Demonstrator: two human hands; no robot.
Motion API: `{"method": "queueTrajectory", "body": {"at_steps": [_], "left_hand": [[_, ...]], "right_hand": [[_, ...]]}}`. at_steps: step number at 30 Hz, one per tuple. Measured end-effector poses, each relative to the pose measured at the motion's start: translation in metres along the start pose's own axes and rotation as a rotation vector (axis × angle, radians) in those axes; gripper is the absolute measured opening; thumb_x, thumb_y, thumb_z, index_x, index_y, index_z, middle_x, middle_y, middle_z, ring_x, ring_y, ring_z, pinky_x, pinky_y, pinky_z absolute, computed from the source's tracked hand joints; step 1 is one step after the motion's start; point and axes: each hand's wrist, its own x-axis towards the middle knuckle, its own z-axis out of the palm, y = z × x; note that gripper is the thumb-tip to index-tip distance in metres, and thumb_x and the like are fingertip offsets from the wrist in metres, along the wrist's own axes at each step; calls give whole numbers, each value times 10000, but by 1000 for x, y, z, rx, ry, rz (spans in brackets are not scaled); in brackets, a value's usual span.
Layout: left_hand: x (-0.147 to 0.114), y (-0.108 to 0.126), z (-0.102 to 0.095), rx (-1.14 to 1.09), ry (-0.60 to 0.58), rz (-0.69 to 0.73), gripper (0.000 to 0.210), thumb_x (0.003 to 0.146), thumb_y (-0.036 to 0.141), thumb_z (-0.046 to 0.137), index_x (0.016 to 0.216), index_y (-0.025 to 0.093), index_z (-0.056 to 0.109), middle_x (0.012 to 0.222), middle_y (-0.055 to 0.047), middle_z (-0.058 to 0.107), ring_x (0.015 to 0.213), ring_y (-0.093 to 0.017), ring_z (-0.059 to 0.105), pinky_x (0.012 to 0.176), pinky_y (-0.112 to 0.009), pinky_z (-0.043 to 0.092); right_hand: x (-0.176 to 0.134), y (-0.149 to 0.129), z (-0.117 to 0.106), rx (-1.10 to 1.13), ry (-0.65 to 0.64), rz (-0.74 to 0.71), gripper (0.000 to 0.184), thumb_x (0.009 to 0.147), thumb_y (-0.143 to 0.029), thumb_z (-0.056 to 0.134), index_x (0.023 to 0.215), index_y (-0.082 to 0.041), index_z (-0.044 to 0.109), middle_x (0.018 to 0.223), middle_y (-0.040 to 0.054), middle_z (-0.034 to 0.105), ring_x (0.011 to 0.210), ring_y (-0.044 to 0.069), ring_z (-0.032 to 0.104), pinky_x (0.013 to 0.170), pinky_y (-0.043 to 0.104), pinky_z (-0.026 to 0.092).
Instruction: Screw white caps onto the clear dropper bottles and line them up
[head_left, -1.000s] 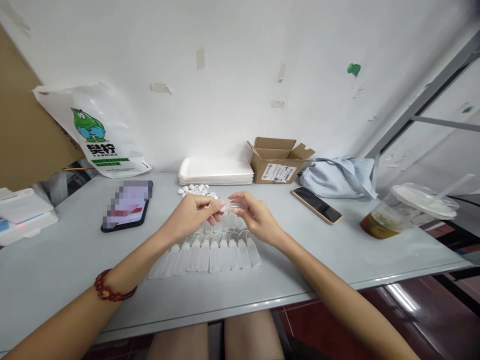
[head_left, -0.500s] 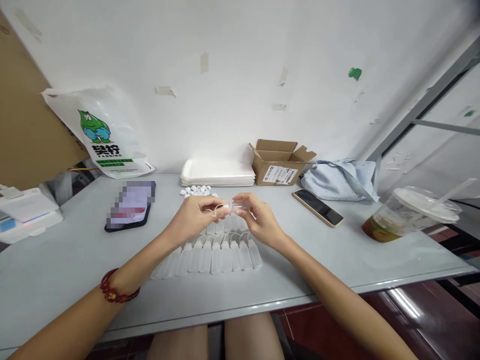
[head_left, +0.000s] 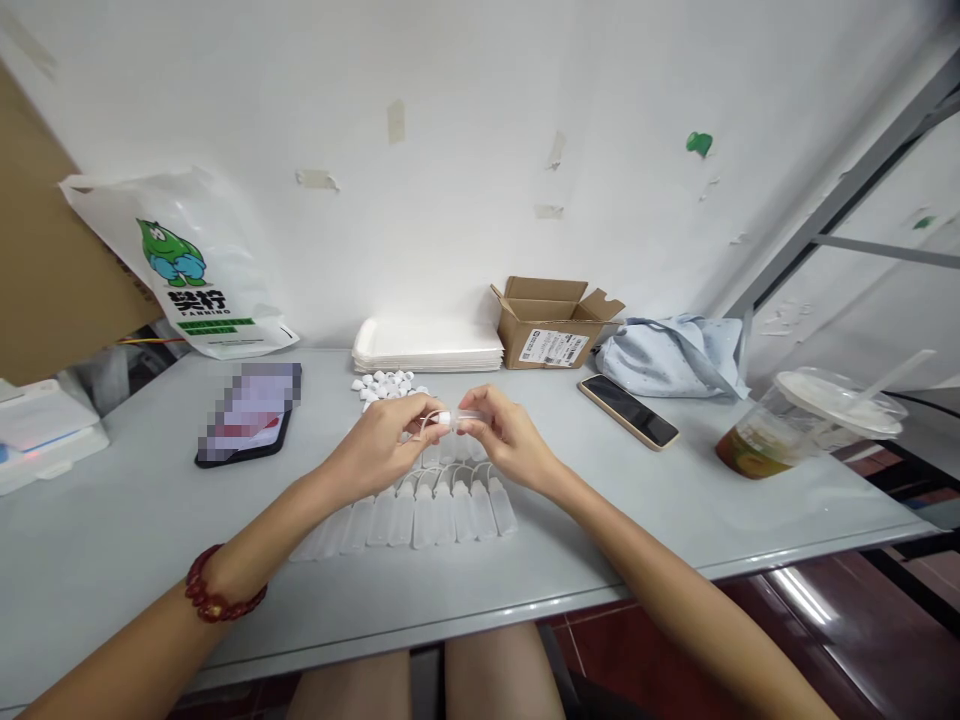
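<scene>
My left hand (head_left: pixel 385 437) pinches a white cap (head_left: pixel 444 418) with a thin, pale, curved tube. Facing it, my right hand (head_left: pixel 512 442) grips a small translucent plastic bottle (head_left: pixel 469 419), tipped on its side with its mouth toward the cap. Cap and bottle are very close; whether they touch is hard to tell. Below my hands, several similar bottles (head_left: pixel 424 518) lie in a row, with thin curved tubes at their tops. More bottles behind them are partly hidden by my hands. A pile of loose white caps (head_left: pixel 385 384) lies just beyond my left hand.
Along the wall stand a stack of white trays (head_left: pixel 427 346), an open cardboard box (head_left: pixel 551 330) and a light blue cloth bag (head_left: pixel 667 355). One phone (head_left: pixel 630 411) lies right, another (head_left: pixel 251 415) left. A drink cup (head_left: pixel 787 425) stands far right, a white plastic bag (head_left: pixel 191 270) far left.
The white cap now shows more clearly between my left fingers, in front of the bottle's mouth. Most of the scene has shifted slightly left in view. Both hands keep their hold.
</scene>
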Motion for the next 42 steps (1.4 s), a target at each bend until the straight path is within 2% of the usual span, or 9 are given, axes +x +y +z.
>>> {"method": "queueTrajectory", "body": {"at_steps": [3, 9, 17, 21, 24, 28, 31, 37, 42], "left_hand": [[0, 2, -4, -53, -26, -26, 234, 861, 374, 519, 930, 187, 642, 828, -16, 673, 708, -142, 599, 632, -238, 466], [2, 6, -6, -227, -126, -179, 397, 892, 464, 443, 697, 161, 609, 677, -22, 651, 591, -130, 606, 582, -240, 488], [2, 6, -3, -372, -216, -231, 434, 890, 502, 434, 663, 160, 576, 631, -13, 618, 535, -123, 596, 555, -249, 487], [1, 9, -3, -325, -159, -181, 378, 882, 474, 461, 693, 165, 569, 660, -7, 618, 556, -123, 599, 553, -240, 484], [-1, 8, -1, -174, -105, -113, 330, 895, 448, 450, 761, 173, 573, 672, -4, 612, 587, -129, 590, 542, -233, 450], [-5, 2, 5, 85, -13, 62, 281, 916, 401, 426, 834, 172, 566, 670, -5, 578, 593, -131, 527, 549, -246, 399], [-6, 0, 9, 172, 54, 163, 257, 917, 368, 430, 826, 170, 566, 676, -6, 565, 586, -126, 490, 571, -252, 393], [-3, 8, 2, -23, 72, 41, 294, 904, 358, 451, 780, 185, 652, 700, -11, 669, 638, -136, 600, 608, -234, 465], [-2, 10, -3, -77, 111, -28, 276, 869, 352, 503, 696, 177, 628, 663, -5, 676, 643, -142, 626, 623, -239, 494]], "right_hand": [[0, 0, 0, 13, 2, 6, 127, 867, -284, 509, 949, -193, 477, 677, -33, 519, 530, 93, 408, 508, 223, 336], [0, -3, -1, -5, 30, -36, 174, 818, -311, 588, 920, -195, 508, 758, -5, 573, 606, 105, 472, 571, 237, 388], [0, -5, 1, 183, 93, 16, 280, 760, -414, 665, 879, -185, 559, 722, 2, 582, 645, 124, 523, 596, 254, 428], [1, -5, 0, 275, 121, 78, 317, 711, -442, 703, 863, -187, 592, 662, -21, 550, 573, 102, 477, 528, 235, 395], [3, -6, -1, 364, 100, 142, 340, 688, -463, 715, 828, -174, 604, 593, -41, 520, 490, 72, 399, 466, 220, 330], [4, -7, -3, 438, 71, 206, 348, 681, -476, 714, 766, -157, 603, 548, -44, 503, 473, 68, 409, 438, 210, 299], [3, -6, -3, 458, 77, 226, 340, 686, -472, 712, 733, -159, 590, 512, -58, 458, 465, 67, 405, 427, 203, 289], [3, -3, -5, 403, 111, 239, 338, 703, -477, 697, 771, -159, 605, 499, -56, 472, 461, 74, 423, 425, 201, 308], [4, -4, -6, 397, 127, 248, 340, 700, -480, 694, 778, -161, 606, 503, -55, 475, 466, 76, 430, 423, 199, 311]]}}
